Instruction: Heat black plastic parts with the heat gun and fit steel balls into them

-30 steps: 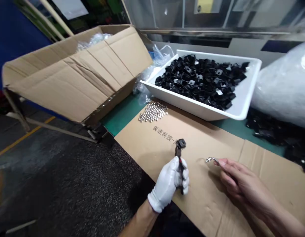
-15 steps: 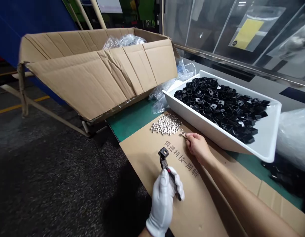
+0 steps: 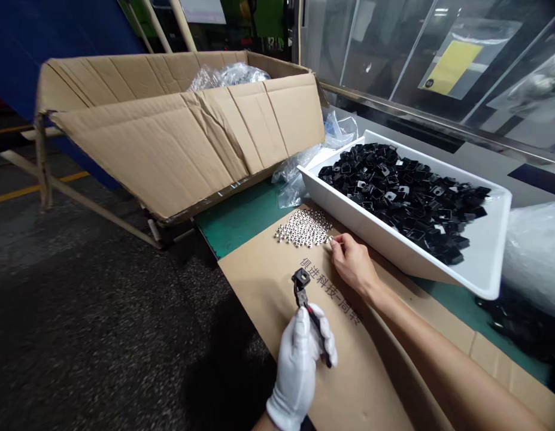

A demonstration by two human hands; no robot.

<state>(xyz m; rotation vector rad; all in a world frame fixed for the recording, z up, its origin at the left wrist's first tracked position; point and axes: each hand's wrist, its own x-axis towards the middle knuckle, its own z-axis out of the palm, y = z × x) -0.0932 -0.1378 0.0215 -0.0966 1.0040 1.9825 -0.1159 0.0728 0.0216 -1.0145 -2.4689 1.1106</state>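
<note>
My left hand (image 3: 295,365), in a white glove, is closed around the dark handles of a pair of pliers (image 3: 322,336) with a touch of red. A small black square plastic part (image 3: 301,276) with a hole in it sits at the pliers' jaws. My bare right hand (image 3: 354,263) has thumb and forefinger pinched on a small shiny metal nut (image 3: 330,238) at the near right edge of a pile of such nuts (image 3: 302,227). The fingertips partly hide that nut. The pile lies on a flat cardboard sheet (image 3: 254,269).
A white tray (image 3: 389,248) full of black plastic parts (image 3: 403,191) stands on the right. Behind the nuts, a large open carton (image 3: 169,149) with clear plastic inside overhangs the green tabletop (image 3: 232,218). A plastic-wrapped bundle (image 3: 535,251) sits at far right.
My right hand has shifted slightly up and left, its fingertips closing in on the nut at the pile's edge. The left hand with the pliers has barely moved.
</note>
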